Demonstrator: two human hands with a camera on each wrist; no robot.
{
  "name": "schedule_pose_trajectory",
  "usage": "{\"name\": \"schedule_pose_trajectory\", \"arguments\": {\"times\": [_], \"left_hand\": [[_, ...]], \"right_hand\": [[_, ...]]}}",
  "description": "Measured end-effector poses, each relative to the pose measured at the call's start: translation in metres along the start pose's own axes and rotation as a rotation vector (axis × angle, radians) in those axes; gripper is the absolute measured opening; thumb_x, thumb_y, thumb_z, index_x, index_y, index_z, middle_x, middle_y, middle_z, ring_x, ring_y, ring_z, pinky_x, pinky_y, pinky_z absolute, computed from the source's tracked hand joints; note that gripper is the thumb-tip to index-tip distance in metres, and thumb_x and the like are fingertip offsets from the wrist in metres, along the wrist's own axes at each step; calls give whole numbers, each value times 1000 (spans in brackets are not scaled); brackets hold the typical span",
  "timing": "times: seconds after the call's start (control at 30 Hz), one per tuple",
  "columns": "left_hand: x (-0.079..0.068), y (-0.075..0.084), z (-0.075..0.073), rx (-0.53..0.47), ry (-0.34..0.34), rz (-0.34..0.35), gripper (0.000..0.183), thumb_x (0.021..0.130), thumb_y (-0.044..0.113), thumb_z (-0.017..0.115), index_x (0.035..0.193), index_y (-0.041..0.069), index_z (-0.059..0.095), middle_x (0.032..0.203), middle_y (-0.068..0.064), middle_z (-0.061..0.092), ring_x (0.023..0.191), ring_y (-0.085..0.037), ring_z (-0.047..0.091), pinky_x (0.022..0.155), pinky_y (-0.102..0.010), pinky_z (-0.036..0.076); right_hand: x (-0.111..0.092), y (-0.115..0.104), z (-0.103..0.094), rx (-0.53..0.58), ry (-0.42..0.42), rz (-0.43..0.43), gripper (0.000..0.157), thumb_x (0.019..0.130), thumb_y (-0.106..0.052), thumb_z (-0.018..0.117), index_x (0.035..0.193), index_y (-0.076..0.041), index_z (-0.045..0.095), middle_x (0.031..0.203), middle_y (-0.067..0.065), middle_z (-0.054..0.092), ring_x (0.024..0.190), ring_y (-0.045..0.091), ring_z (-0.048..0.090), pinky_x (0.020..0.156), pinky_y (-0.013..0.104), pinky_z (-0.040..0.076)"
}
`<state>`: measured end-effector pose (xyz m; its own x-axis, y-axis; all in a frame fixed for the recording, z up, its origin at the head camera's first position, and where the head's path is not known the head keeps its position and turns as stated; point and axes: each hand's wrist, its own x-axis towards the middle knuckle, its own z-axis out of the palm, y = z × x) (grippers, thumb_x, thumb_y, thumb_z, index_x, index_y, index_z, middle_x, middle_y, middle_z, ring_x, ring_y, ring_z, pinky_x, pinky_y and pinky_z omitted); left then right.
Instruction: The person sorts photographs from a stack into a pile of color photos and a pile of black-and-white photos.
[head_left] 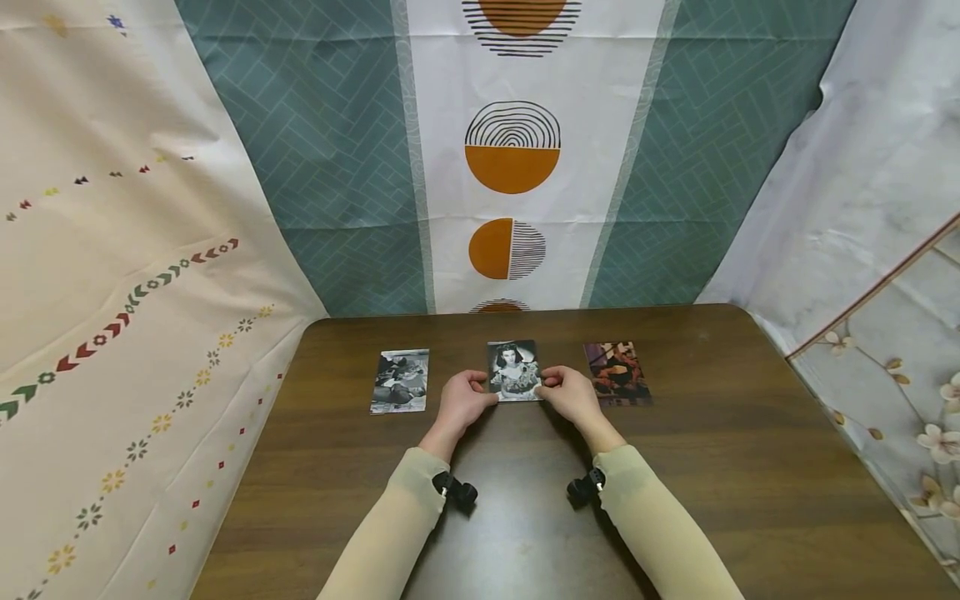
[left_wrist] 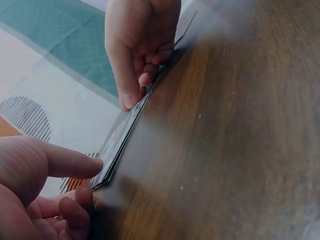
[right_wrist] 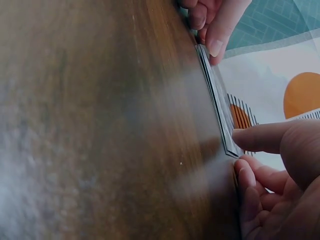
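With left hand and right hand both pinched closed, holding photo stack by near corners, toward far side of table. Probably light, bendy, kinda slick imo; grab edges only.

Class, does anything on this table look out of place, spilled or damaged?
Nothing clearly stands out. The left picture, middle picture and right picture form a spaced row on the table; the left hand and right hand hold the middle one's sides. I see no spill or tear.
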<state>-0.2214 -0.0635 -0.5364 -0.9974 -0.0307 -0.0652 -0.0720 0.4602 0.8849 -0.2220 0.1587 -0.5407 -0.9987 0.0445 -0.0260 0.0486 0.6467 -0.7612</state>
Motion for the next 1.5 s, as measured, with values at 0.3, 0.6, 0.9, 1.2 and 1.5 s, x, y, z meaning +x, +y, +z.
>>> {"name": "schedule_pose_trajectory", "arguments": {"times": [0.3, 0.6, 0.9, 1.2, 1.5], "left_hand": [[2, 2, 1, 81, 4, -7, 42, 79, 7, 89, 119, 1, 76, 85, -2, 59, 79, -19, 55, 76, -36, 48], [2, 2, 2, 109, -3, -16, 44, 79, 10, 89, 120, 3, 77, 85, -1, 59, 78, -19, 54, 74, -35, 46], [1, -1, 3, 69, 4, -23, 45, 77, 7, 89, 120, 3, 77, 85, 0, 59, 79, -18, 54, 77, -35, 47], [-2, -2, 3, 0, -6, -28, 46, 80, 4, 89, 123, 2, 74, 89, -2, 61, 80, -19, 55, 77, -36, 48], [-2, -4, 3, -30, -1, -4, 47, 79, 2, 87, 124, 1, 74, 92, -4, 66, 83, -20, 60, 81, -37, 52]], "right_hand": [[-1, -3, 0, -4, -10, 27, 36, 93, -22, 79, 124, -4, 76, 108, 7, 75, 101, 29, 70, 95, 50, 52], [-3, -6, -2, 4, -13, 43, 35, 92, -21, 79, 124, -5, 76, 109, 7, 75, 104, 30, 69, 96, 50, 51], [-3, -6, -1, 7, -5, 40, 35, 93, -21, 79, 123, -4, 76, 109, 8, 76, 104, 30, 70, 96, 50, 51], [-6, -6, -2, 47, -8, 46, 37, 94, -20, 78, 127, -2, 75, 112, 11, 75, 106, 32, 69, 97, 51, 51], [-5, -3, -1, 114, -29, 50, 51, 90, -23, 86, 134, -2, 70, 114, 12, 75, 106, 32, 68, 94, 49, 52]]}}
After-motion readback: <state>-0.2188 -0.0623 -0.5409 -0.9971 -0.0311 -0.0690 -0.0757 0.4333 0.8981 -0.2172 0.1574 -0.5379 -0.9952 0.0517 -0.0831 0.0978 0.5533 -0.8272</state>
